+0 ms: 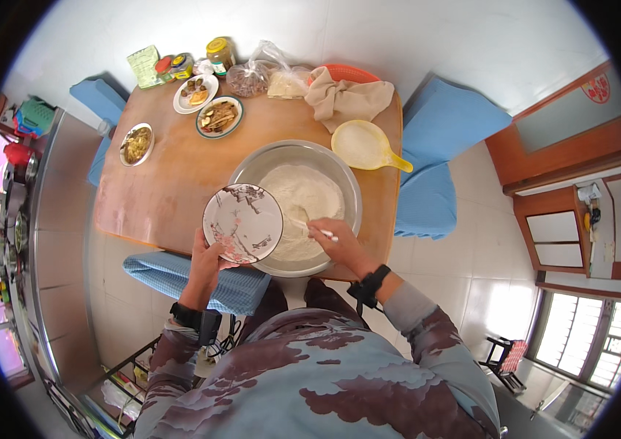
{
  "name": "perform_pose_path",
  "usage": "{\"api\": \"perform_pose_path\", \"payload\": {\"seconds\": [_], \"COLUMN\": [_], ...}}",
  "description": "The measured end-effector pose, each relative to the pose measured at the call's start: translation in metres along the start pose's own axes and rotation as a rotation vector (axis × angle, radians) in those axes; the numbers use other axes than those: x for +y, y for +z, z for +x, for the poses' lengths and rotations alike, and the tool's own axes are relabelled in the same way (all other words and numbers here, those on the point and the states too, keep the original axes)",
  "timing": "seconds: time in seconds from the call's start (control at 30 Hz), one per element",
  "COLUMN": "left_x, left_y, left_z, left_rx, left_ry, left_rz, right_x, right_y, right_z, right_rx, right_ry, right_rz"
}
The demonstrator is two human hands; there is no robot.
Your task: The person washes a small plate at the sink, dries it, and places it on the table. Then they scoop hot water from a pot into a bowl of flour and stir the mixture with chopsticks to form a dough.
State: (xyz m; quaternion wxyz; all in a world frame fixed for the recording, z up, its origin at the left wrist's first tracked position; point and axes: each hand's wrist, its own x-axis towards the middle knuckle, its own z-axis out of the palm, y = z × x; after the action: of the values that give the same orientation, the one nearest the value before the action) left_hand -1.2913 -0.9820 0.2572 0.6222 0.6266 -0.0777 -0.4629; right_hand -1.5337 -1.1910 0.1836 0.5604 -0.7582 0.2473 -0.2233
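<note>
My left hand (209, 258) grips the lower left rim of a round plate (243, 223) with a branch-and-blossom pattern, above the left side of a large metal bowl (352, 192). White flour (310, 186) lies in the bowl. My right hand (338, 244) holds the pale handle of a spoon (300, 219), whose head is at the flour and partly hard to make out. A yellow plastic scoop or sieve (362, 145) with pale powder in it rests beside the bowl at the upper right.
On the wooden table (168, 203) stand a bowl of food (137, 144), two plates of food (219, 117), several jars (220, 55), plastic bags (250, 77) and a beige cloth (349, 96) over a red basket (346, 71). Blue-covered chairs (425, 192) flank the table.
</note>
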Motion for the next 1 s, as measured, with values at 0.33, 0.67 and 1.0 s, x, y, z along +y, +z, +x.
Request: {"api": "perform_pose_path", "payload": {"seconds": [0.33,0.67,1.0], "left_x": [-0.005,0.008,0.01], "left_y": [-0.001,-0.009,-0.009], "left_z": [-0.006,-0.01,-0.002], "left_rx": [0.05,-0.002,-0.051], "left_ry": [0.039,-0.011,-0.014], "left_rz": [-0.077,-0.061,0.017], "right_x": [-0.012,0.003,-0.001], "right_y": [-0.036,-0.001,-0.016], "right_z": [-0.025,0.025,0.051], "right_rx": [0.066,0.099,0.17], "right_ry": [-0.062,-0.064,-0.164], "right_rz": [-0.286,-0.163,-0.227]}}
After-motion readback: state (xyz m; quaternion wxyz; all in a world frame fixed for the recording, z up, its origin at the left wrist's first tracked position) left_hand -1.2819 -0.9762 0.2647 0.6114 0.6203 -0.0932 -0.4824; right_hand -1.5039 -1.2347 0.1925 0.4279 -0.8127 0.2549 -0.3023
